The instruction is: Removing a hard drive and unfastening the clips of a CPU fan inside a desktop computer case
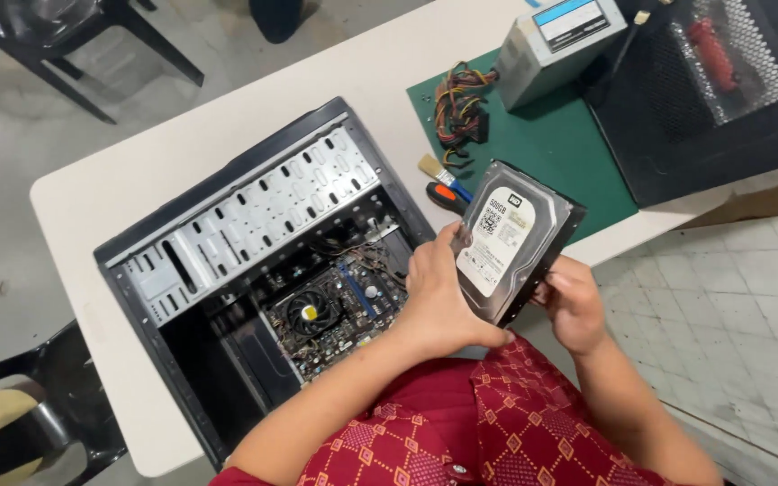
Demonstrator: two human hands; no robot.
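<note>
1. Both hands clamp a hard drive (pixel 513 241) from opposite edges: the left hand (pixel 438 301) wraps its lower-left side with the thumb on the labelled face, and the right hand (pixel 575 310) pinches its lower-right edge. It is held in the air, above the table's near edge and just right of the open case.
2. Lying on its side on the white table (pixel 92 193), the open computer case (pixel 254 270) shows its drive cage, motherboard and cooler fan (pixel 310 312).
3. Further back, a green mat (pixel 569 148) carries a grey power supply (pixel 556 40) with its bundle of coloured cables (pixel 456 103); a dark mesh panel (pixel 704 99) lies beside it.
4. The drive's long axis runs from near the person up and away, tilted a little to the right, label face up and turned leftward.
5. Handling it well probably means keeping fingers on the metal edges, off the underside circuit board, and holding it level.
6. A small brush (pixel 438 171) and a screwdriver (pixel 447 193) lie at the mat's near-left edge.
</note>
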